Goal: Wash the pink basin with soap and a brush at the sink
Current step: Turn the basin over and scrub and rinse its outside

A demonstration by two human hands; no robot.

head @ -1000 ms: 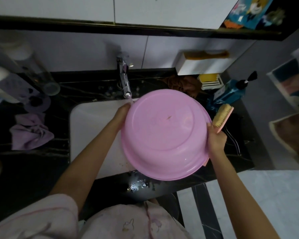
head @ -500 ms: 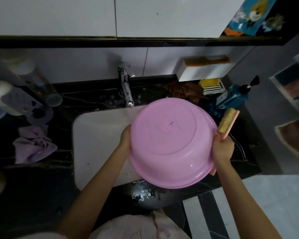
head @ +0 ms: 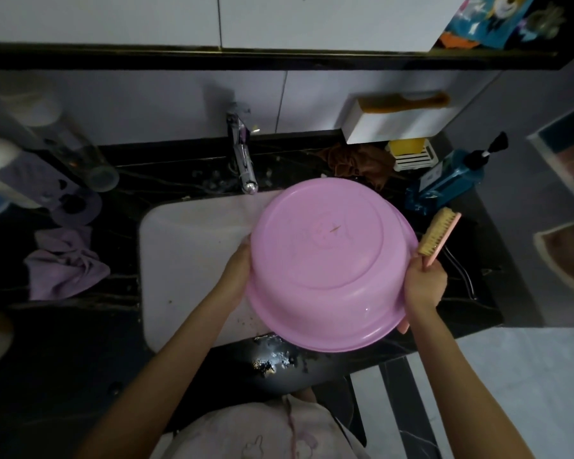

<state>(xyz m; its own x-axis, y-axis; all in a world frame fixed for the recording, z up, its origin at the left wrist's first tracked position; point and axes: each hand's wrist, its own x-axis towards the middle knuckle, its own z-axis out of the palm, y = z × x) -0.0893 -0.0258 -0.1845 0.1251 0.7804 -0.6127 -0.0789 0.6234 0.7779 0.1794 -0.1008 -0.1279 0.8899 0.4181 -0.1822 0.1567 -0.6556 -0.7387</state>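
Clearly the basin [head: 328,263] hangs bottom-up over the sink [head: 186,246], the left hand [head: 237,273] gripping its left rim, the right hand [head: 424,286] clenching the brush [head: 436,236], head pointing away, at its right

Wall: You are facing a pale tiled wall [head: 312,104], its joints running upright behind the counter.
Ledge: A dark band [head: 279,56] is running across that wall higher up, from side to side.
Countertop: A black veined stone countertop [head: 63,342] is wrapping around the white sink [head: 186,260] in front of you.
Wall box: A white box [head: 388,125] is jutting from the wall at your right.
Floor: Pale floor tiles [head: 527,376] are showing at your lower right, with a dark stripe [head: 405,399] cutting through them.
Light: The room is sitting dim, and a bright glint [head: 272,357] is shining off the countertop's wet front edge.
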